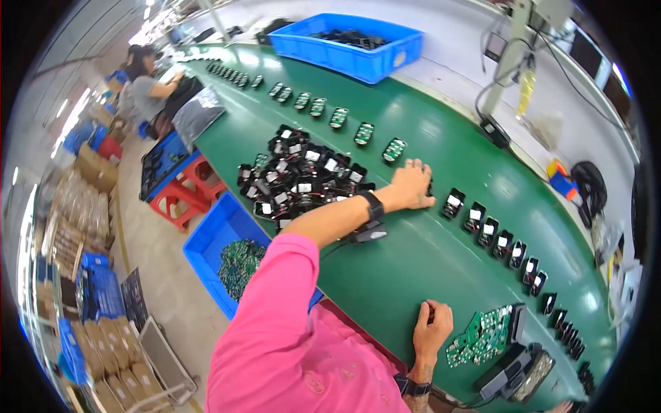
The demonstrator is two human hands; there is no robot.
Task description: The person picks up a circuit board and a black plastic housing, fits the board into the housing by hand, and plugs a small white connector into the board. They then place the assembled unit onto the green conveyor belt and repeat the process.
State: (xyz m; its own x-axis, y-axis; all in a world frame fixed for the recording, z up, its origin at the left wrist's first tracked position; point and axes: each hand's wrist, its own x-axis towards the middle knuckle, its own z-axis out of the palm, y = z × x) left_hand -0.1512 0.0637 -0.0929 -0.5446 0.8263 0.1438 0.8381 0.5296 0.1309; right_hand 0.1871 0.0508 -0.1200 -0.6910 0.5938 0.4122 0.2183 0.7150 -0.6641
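My left hand (412,186) reaches across the green table, its fingers bent down over a small black case (432,186) that shows only as a dark edge. It sits between a case with a green circuit board (394,149) and an open black case with a white part inside (453,203). Under my left forearm spreads a pile of black cases (303,172) with white parts and thin wires. My right hand (432,330) is curled closed above the table; what its fingers hold, if anything, is hidden. Beside it lies a stack of green circuit boards (482,336).
A blue bin (213,251) of green boards stands by my left side. Another blue bin (330,51) with dark parts is at the back. Black devices (509,372) lie near right. A metal post (506,65) with cables rises behind. A person (148,86) sits far left.
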